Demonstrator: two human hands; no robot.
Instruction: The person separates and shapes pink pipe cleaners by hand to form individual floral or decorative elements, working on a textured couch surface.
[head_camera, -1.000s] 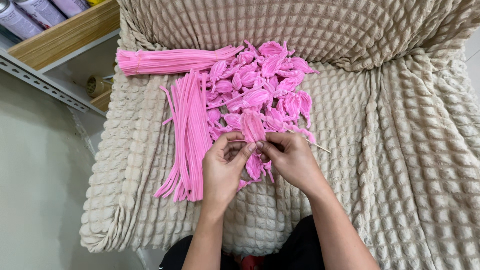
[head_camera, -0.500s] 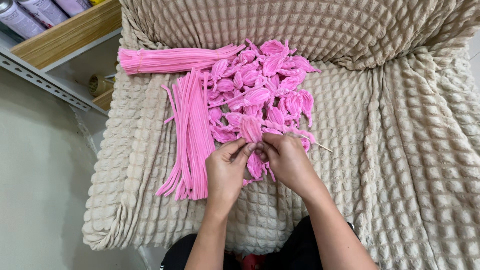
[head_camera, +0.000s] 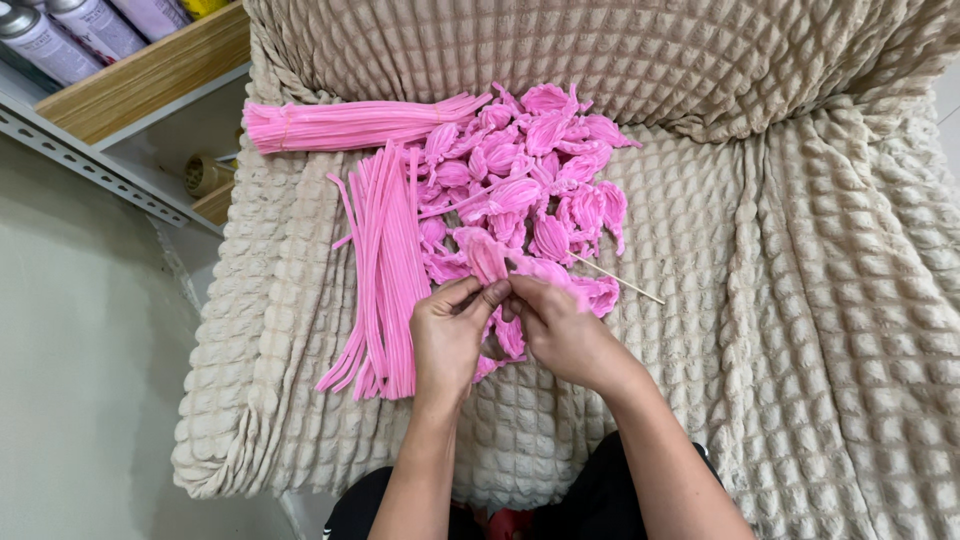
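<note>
View: we look down from a head camera at our own two bare hands over a seat draped in a beige waffle-textured cover (head_camera: 800, 300).
Left hand (head_camera: 448, 335): its thumb and fingers pinch the lower end of a pink petal (head_camera: 483, 255), knuckles toward us.
Right hand (head_camera: 562, 330): it touches the left, fingertips closed on the same petal from the other side; we cannot tell how firm the grip is.
Petal: a folded pink pipe-cleaner shape, held upright between both hands just in front of the pile.
Pile (head_camera: 535, 185): many finished pink petals lie heaped on the cover, touching one another, just beyond our hands.
Stick (head_camera: 618, 279): a thin pale skewer pokes out of the pile to the right, near our right hand.
Loose stems (head_camera: 385, 260): straight pink pipe cleaners lie side by side left of the pile, just beside our left hand.
Bundle (head_camera: 350, 125): more pink stems, bound at one end, lie across the top of the pile.
Risk: we judge the petal could slip or unfold if the pinch loosens; a sleeve or wrist could also scatter the loose stems, since the soft cover gives them no edge to rest against.
Containers: there is no tray or box; the cover alone holds everything.
Shelf (head_camera: 150, 75): a wooden shelf at upper left carries spray cans (head_camera: 60, 35), only partly in view.
</note>
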